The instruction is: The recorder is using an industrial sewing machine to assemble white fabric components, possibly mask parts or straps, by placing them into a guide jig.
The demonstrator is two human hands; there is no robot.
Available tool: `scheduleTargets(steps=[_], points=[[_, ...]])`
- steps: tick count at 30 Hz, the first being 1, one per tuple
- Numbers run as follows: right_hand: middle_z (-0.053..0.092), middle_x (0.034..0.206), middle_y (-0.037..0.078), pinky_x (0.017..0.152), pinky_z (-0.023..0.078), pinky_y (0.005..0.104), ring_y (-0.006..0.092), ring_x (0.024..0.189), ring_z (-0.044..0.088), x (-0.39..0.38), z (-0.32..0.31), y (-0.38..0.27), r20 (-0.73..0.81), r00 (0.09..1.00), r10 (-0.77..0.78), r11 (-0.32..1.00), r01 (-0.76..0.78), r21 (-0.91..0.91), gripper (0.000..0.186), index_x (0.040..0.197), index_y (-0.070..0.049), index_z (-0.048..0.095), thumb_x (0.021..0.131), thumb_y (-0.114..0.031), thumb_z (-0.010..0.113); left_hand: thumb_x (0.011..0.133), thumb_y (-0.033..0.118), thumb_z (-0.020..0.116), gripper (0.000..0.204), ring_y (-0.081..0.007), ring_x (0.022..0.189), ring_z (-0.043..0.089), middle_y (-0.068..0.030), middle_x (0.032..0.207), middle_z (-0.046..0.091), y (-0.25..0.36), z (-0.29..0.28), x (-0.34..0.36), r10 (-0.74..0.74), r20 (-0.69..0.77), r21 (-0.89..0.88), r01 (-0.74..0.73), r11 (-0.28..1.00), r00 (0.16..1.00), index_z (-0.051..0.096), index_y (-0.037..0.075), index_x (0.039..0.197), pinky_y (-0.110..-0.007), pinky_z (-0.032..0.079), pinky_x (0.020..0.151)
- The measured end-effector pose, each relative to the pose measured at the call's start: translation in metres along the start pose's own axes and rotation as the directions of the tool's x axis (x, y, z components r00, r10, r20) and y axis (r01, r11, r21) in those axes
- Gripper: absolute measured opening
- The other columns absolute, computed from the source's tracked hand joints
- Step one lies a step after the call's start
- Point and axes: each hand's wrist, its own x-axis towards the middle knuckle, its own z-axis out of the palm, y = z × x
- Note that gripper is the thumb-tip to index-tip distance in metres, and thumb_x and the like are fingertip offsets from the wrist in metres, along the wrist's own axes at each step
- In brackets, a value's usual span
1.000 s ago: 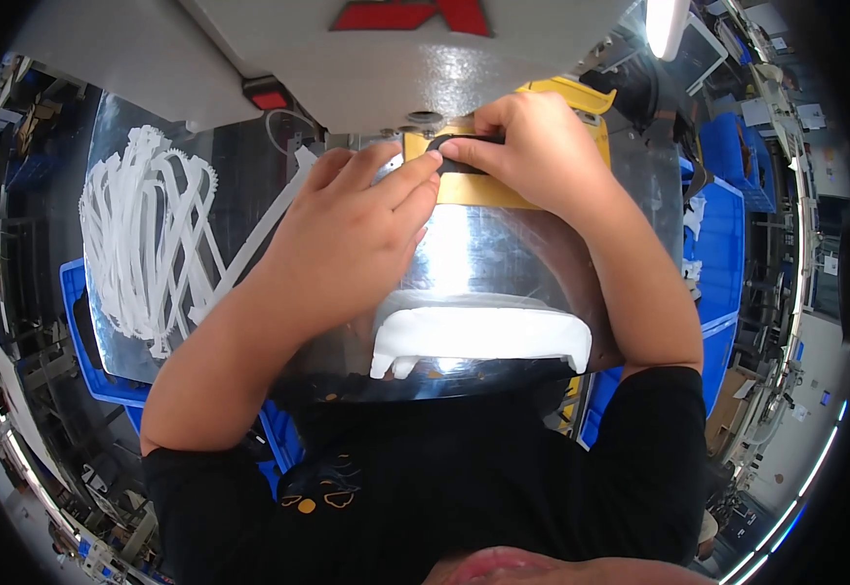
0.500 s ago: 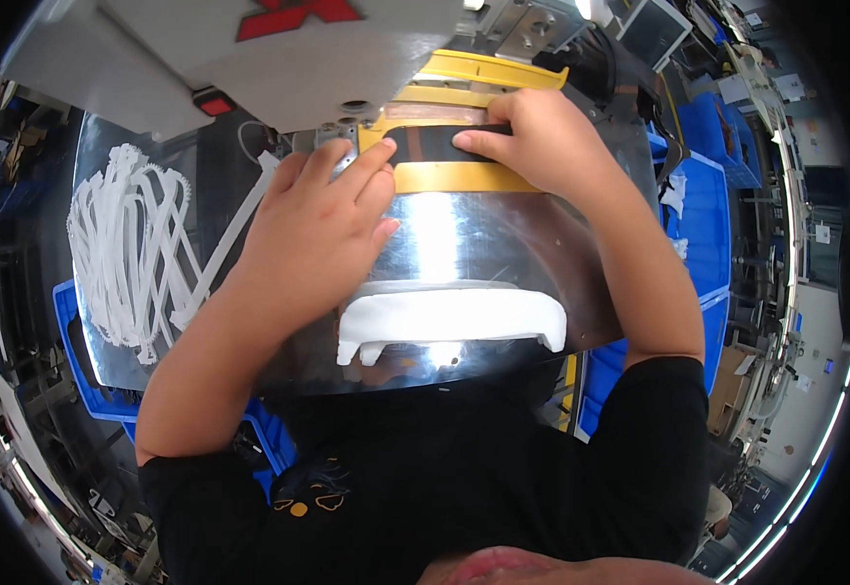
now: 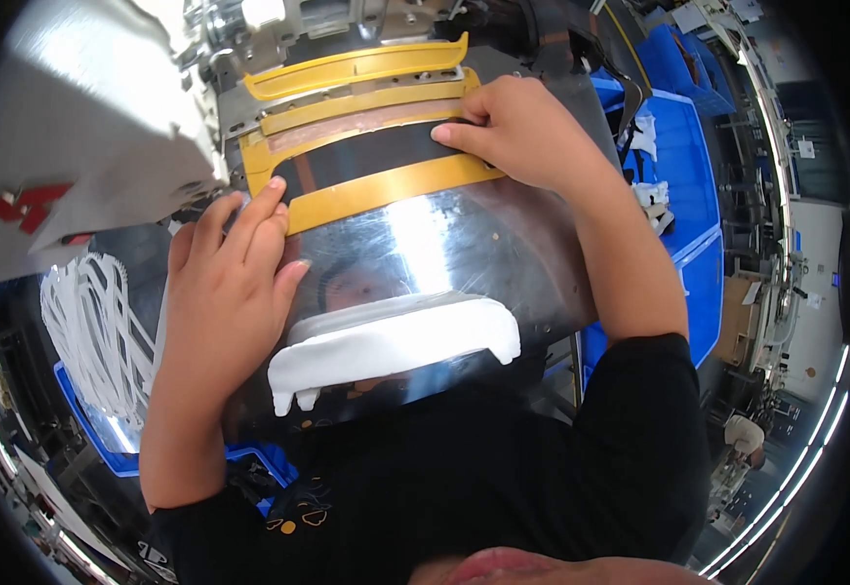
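A yellow clamp frame (image 3: pixel 386 190) lies on the shiny metal plate, with a dark strip (image 3: pixel 356 154) set between its bars. At the frame's left end, my left hand (image 3: pixel 230 292) has its fingers stretched out, the index fingertip touching near the strip's corner. My right hand (image 3: pixel 532 132) is closed over the right end, thumb pressing on the dark strip and fingers curled at the frame's edge; the fingertips are partly hidden. Nearer to me, a white padded piece (image 3: pixel 400 346) with short tabs at its ends rests on the plate.
A large pale machine head (image 3: pixel 64 127) overhangs the left. A heap of white strips (image 3: pixel 93 331) lies at the left. Blue bins (image 3: pixel 673 175) holding white and dark pieces stand at the right. A raised yellow bar (image 3: pixel 361 68) sits behind the frame.
The whole view has turned and shifted, so the machine head appears farther left and more of the yellow frame shows. Both hands remain at the frame's ends.
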Motion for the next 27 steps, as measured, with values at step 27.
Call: scheduleTargets(steps=[27], points=[[0.075,0.122,0.005,0.11,0.049,0.0451,0.0286,0.124,0.065,-0.013,0.019,0.014,-0.194,0.674,-0.712,0.695,0.717,-0.058,0.022,0.109,-0.008,0.079,0.091,-0.021,0.082,0.091,0.031,0.08,0.05,-0.0319,0.139,0.057,-0.0076,0.155,0.064,-0.01,0.005,0.003,0.038,-0.008,0.026,-0.038,0.999,0.999,0.072,0.004,0.132,-0.05,0.042,0.113]])
